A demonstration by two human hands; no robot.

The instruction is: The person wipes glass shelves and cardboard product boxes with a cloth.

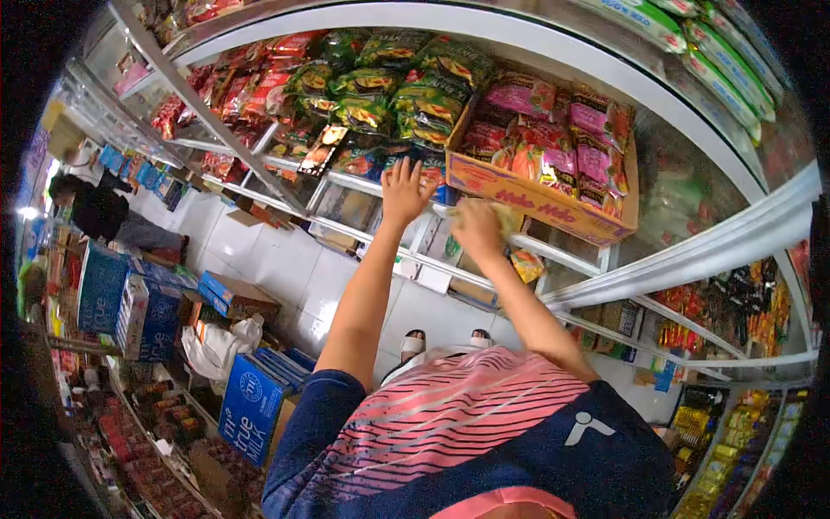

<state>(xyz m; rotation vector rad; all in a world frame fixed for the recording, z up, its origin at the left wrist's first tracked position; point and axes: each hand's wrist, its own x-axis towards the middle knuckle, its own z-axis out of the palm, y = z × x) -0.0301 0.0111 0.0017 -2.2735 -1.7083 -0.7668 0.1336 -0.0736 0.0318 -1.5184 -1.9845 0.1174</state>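
My left hand [406, 190] has its fingers spread at the shelf's front edge, over dark blue packets [398, 164]. To its right, my right hand [477, 227] is closed on a pale yellowish cloth [501, 214], a little smeared by motion, at the shelf rail just in front of an orange cardboard box [545, 203]. Pink and red packets [540, 160] fill that box. Behind my left hand are stacked green noodle packets [363, 112], and a dark printed card [323, 150] leans at the shelf edge.
Red packets [268, 86] lie farther left on the shelf. A slanting metal post [207, 108] stands on the left, and a white frame [692, 246] crosses on the right. Blue milk cartons [251, 406] and a white bag [220, 346] are behind me. A person [95, 212] is at far left.
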